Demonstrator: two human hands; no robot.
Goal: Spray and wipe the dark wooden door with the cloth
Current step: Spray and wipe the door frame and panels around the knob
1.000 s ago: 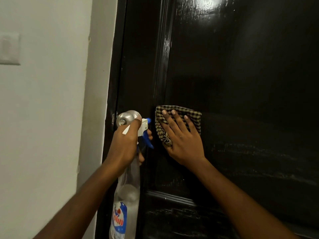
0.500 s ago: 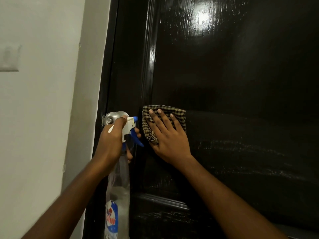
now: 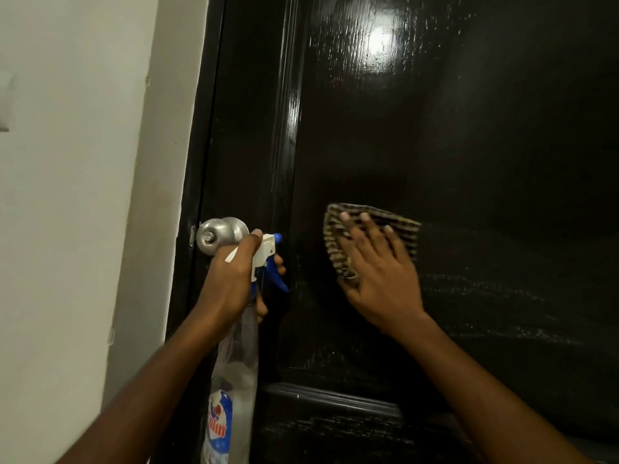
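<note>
My right grip (image 3: pixel 378 283) lies flat and open on the brown and cream checked cloth (image 3: pixel 400 226). Its straight fingers press the cloth on the dark shiny wooden door (image 3: pixel 485 145). The cloth sits on the big middle panel, to the right of the round silver door knob (image 3: pixel 217 234) and apart from it. The cloth and the fingers look a bit blurry, so I think I am in the middle of a wipe.

The cloth is thin, soft and light. It is floppy and folds up easily, and one end is bunched up by my thumb. I think it will slip down if I lift my palm, so I keep my palm on its middle and push. The door is hard and smooth. Wet streaks shine on it to the right of the cloth, so the cloth should slide easily there.

My left grip (image 3: pixel 231 283) is closed round the neck of the clear plastic spray bottle with a white and blue trigger top (image 3: pixel 236 370). A fingertip shows by the blue trigger. The bottle hangs down just beside the knob, near the white wall (image 3: pixel 67 212). It looks light, but I cannot tell how full it is. The neck is the best place to hold it, because the body may be wet and slippery.
</note>
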